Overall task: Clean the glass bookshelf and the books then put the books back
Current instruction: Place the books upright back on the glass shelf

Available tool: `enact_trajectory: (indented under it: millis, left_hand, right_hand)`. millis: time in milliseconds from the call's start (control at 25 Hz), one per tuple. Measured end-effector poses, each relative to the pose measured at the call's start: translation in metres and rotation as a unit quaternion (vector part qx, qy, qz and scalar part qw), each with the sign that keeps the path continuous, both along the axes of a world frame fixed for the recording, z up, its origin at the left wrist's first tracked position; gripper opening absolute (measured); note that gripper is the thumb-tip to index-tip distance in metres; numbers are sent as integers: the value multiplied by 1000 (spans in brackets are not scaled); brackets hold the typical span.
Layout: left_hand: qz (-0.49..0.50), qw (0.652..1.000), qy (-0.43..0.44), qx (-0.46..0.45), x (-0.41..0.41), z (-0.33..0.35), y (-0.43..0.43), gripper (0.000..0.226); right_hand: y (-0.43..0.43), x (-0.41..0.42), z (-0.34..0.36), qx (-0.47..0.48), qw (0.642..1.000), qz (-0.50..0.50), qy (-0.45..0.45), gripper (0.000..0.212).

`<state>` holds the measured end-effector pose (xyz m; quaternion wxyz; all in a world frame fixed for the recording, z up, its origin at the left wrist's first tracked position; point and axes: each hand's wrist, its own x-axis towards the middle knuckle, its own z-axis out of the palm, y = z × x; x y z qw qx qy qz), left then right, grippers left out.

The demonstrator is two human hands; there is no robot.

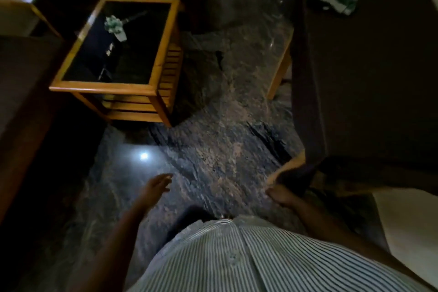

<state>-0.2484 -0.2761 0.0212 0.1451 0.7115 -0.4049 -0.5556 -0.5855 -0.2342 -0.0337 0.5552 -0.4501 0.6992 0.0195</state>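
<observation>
Hanging left hand (157, 184): fingers loose, holding nothing.
Right hand (282, 194): blurred beside dark cloth (296, 179), grip unclear.
Worktop (102, 89): contents under glass indistinct.

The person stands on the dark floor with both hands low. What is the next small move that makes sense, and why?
Probably a step toward the small wooden table with the dark glass top, likely the piece to clean. The left hand is open and empty, the right hand is too blurred to judge, and neither is near the glass.
</observation>
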Motion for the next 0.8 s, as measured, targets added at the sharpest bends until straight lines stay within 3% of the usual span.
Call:
enact_trajectory:
  millis: [240,320,440,560,680,800]
  left_hand:
    - [110,989,-13,98,40,-43,-116,28]
    - [83,990,-15,113,46,-55,-193,25]
    - [4,992,-3,123,40,-44,-322,17]
    - [-97,991,-10,92,7,-68,-485,19]
    - [-250,966,-28,55,-74,-104,-621,30]
    - [-384,921,-49,-40,-196,-57,-692,28]
  right_hand:
    - [-234,85,56,-71,989,34,-124,30]
    - [-293,87,59,-74,987,77,-118,30]
    - [-370,58,69,-88,989,112,-38,32]
    - [-434,3,99,-153,987,-52,6,29]
    - [-478,-66,139,-250,946,-201,46,28]
    - [-513,-137,167,-340,889,-279,126,29]
